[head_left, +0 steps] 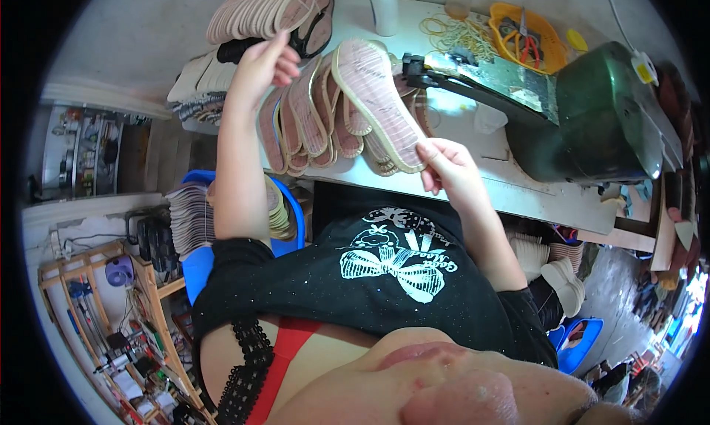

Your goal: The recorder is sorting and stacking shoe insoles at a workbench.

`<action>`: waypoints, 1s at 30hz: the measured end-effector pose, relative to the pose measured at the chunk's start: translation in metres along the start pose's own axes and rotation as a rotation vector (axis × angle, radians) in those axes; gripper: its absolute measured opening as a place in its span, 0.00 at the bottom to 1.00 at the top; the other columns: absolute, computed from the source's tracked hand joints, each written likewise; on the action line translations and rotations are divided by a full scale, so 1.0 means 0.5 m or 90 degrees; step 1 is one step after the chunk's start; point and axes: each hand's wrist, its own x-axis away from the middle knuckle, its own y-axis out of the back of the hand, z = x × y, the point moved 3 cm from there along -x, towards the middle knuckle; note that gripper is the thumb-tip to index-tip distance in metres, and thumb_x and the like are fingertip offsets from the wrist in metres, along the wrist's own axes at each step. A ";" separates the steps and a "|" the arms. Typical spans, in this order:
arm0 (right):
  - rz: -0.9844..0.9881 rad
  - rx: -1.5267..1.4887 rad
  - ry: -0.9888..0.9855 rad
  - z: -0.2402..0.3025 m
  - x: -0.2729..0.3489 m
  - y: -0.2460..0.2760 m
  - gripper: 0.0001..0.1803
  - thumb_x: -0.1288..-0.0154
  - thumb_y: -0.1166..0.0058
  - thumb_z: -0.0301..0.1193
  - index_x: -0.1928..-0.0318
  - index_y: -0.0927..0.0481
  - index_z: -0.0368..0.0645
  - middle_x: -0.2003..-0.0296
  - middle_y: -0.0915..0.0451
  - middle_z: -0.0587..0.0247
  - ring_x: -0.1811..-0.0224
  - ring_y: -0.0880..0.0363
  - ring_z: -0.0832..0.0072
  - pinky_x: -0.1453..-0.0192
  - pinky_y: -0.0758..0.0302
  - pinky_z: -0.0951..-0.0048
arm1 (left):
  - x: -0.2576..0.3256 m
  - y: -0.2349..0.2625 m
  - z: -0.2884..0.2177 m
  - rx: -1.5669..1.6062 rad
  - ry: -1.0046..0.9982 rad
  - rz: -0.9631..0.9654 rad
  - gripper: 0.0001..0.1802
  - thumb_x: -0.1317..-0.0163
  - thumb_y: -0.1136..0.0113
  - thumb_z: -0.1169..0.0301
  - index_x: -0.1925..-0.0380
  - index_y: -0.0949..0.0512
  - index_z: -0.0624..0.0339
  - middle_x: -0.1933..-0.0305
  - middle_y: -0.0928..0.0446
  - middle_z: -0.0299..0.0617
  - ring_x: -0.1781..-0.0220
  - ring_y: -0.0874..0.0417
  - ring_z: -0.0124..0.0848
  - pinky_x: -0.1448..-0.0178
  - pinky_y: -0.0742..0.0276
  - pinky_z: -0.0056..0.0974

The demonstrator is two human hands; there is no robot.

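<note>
My right hand (pixel 448 166) is closed on the heel end of a pink fabric insole (pixel 376 100) with a pale trimmed edge, thumb on top. The insole is held tilted over a row of similar insoles (pixel 303 122) that overlap along the table's near edge. Up at the left, my left hand (pixel 268 69) has its fingers apart and loosely bent, with nothing visible in it. Its fingertips are beside the lower edge of a tall stack of insoles (pixel 255 11). Whether they touch that stack, I cannot tell.
A green sewing machine (pixel 592 114) stands on the white table (pixel 340 22) at right, its arm reaching toward the insoles. Behind are a white bottle (pixel 384 11), tangled cord (pixel 458 37) and a yellow basket (pixel 510 15) with scissors. A blue chair (pixel 198 270) bears more stacks.
</note>
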 end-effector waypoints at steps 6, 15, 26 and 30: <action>-0.059 0.425 0.093 -0.003 -0.111 -0.056 0.27 0.34 0.51 0.45 0.48 0.28 0.32 0.84 0.25 0.63 0.83 0.27 0.79 0.77 0.33 0.77 | 0.056 0.074 0.277 -0.471 0.184 -0.264 0.37 0.41 0.45 0.48 0.44 0.35 0.69 0.43 0.30 0.63 0.39 0.30 0.52 0.38 0.35 0.43; -0.029 0.195 0.037 -0.045 -0.038 -0.013 0.17 0.33 0.49 0.37 0.49 0.24 0.40 0.78 0.24 0.73 0.78 0.28 0.89 0.77 0.37 0.88 | 0.139 0.093 0.309 0.022 0.072 -0.279 0.41 0.57 0.28 0.73 0.44 0.40 0.75 0.51 0.25 0.53 0.53 0.21 0.38 0.48 0.26 0.37; -0.068 0.270 0.395 0.063 -0.019 -0.118 0.19 0.40 0.42 0.30 0.52 0.26 0.32 0.66 0.21 0.59 0.65 0.24 0.77 0.58 0.28 0.75 | 0.203 -0.215 -0.031 0.373 -0.216 -0.027 0.35 0.47 0.31 0.67 0.44 0.39 0.68 0.48 0.29 0.45 0.47 0.27 0.29 0.42 0.31 0.34; 0.027 0.231 0.260 0.053 0.008 -0.076 0.15 0.41 0.42 0.30 0.58 0.24 0.32 0.69 0.21 0.58 0.67 0.23 0.76 0.59 0.28 0.74 | 0.198 -0.223 -0.043 0.495 -0.128 0.019 0.28 0.41 0.36 0.66 0.46 0.35 0.68 0.51 0.26 0.44 0.51 0.24 0.27 0.46 0.28 0.32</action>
